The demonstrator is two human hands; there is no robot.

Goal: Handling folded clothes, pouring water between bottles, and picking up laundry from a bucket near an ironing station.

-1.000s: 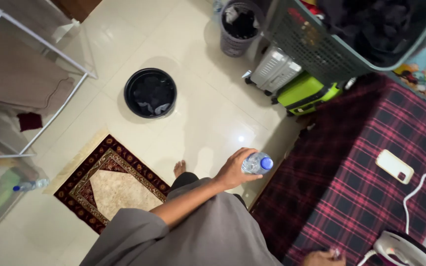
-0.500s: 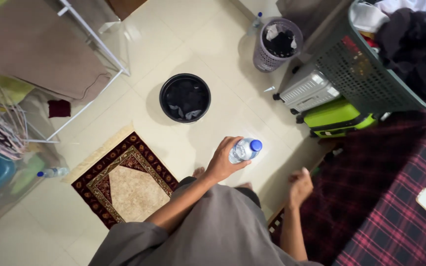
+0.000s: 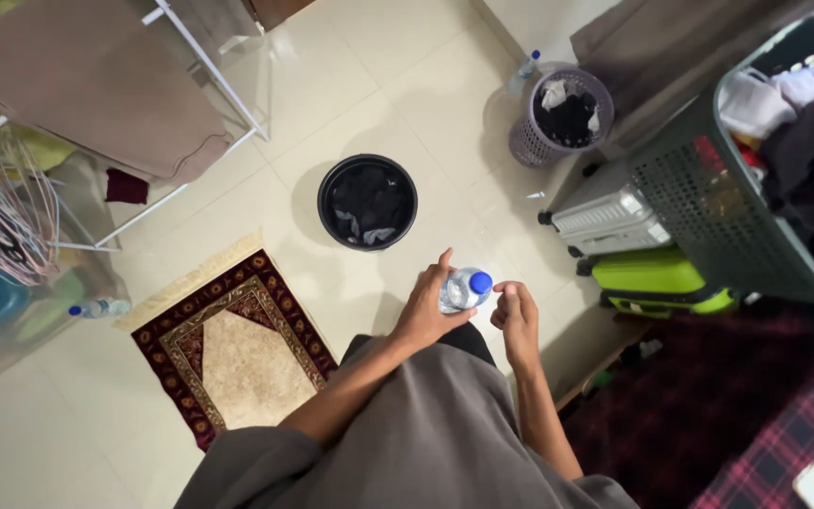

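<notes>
1. Over the pale tiled floor, in front of your grey robe, your left hand is wrapped around a small clear water bottle with a blue cap, holding it tilted with the cap pointing to your right.
2. Your right hand sits just beside the cap, fingers curled loosely and fingertips close to it; it grips nothing, and whether it touches the cap is hard to tell.
3. The bottle is held in the air, above bare tile, between the patterned rug on your left and the green suitcase on your right.
4. Likely risk: with the bottle tilted, a loosened cap could let water spill onto the tile near your feet, and wet tile would be slippery.
5. A soft bottle squeezed too hard would push water out once the cap is loose.
6. A small cap can slip from fingertips and roll toward the black bucket of dark cloth or under the suitcases.
7. Spilled water could also reach the rug or your robe, since both lie directly below your hands.
</notes>
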